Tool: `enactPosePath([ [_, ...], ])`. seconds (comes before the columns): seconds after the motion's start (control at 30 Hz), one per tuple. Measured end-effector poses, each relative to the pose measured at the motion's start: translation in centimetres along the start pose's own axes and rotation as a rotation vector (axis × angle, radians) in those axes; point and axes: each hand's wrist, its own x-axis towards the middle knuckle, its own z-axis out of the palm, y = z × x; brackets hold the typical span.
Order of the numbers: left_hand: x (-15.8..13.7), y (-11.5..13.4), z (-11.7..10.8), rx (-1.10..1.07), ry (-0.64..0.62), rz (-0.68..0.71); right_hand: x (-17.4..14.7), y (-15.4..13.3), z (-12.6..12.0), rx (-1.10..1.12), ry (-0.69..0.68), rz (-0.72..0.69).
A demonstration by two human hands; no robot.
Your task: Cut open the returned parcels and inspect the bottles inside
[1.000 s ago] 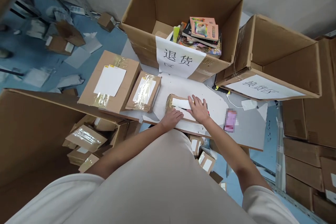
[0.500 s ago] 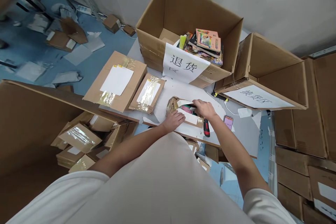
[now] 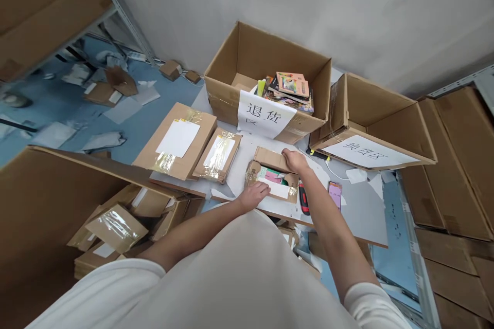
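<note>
A small cardboard box [image 3: 272,195] lies on the white table [image 3: 358,211] in front of me, its top flap raised. Inside shows a pink and green item [image 3: 273,177], partly covered by the box edges. With its fingers closed on the lifted flap, my right hand [image 3: 296,161] is at the box's far right corner. My left hand [image 3: 253,196] rests on the near left edge, fingers laid over the white label. Just right of the box lies a red and black utility knife [image 3: 304,199], partly behind my right forearm.
Two taped parcels [image 3: 175,139] [image 3: 218,154] lie left. Behind stand a large carton [image 3: 219,97] holding several books [image 3: 291,87] and another open carton [image 3: 386,123]. A phone [image 3: 335,194] lies right. A deep carton [image 3: 42,205] of parcels is at lower left.
My right hand has swung the box flap up and back, so more of the pink and green contents shows. My left hand stays on the box. The camera view has tilted upward.
</note>
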Motion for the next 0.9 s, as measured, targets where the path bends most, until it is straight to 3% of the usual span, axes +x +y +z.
enactPosePath([
  [0.1,0.0,0.2,-1.3,0.022,-0.003,-0.045,-1.5,-1.6,0.9,-0.012,0.185,-0.038],
  [0.2,0.8,-0.9,-3.4,0.052,-0.046,-0.135,-4.6,-2.7,2.1,0.005,0.372,-0.279],
  [0.3,2.0,-3.6,-5.7,0.068,-0.131,-0.17,-7.6,-2.7,2.9,0.03,0.217,-0.401],
  [0.4,3.1,-6.6,-7.1,0.04,-0.215,-0.106,-9.3,-2.5,3.3,0.02,0.072,-0.293],
  [0.5,3.6,-8.4,-7.3,-0.011,-0.208,-0.027,-10.9,-2.8,4.6,-0.006,0.144,-0.162],
  [0.63,2.8,-8.7,-6.1,0.007,-0.161,-0.023,-13.7,-4.4,8.2,-0.05,0.318,-0.125],
  [0.73,2.1,-8.6,-5.4,0.017,-0.144,-0.038,-15.0,-5.1,9.5,-0.045,0.359,-0.146],
  [0.8,2.0,-8.6,-5.3,0.02,-0.154,-0.033,-14.8,-4.6,8.9,-0.009,0.3,-0.133],
  [0.9,2.4,-8.6,-5.6,0.036,-0.19,-0.021,-13.4,-2.3,6.5,0.068,0.058,-0.123],
])
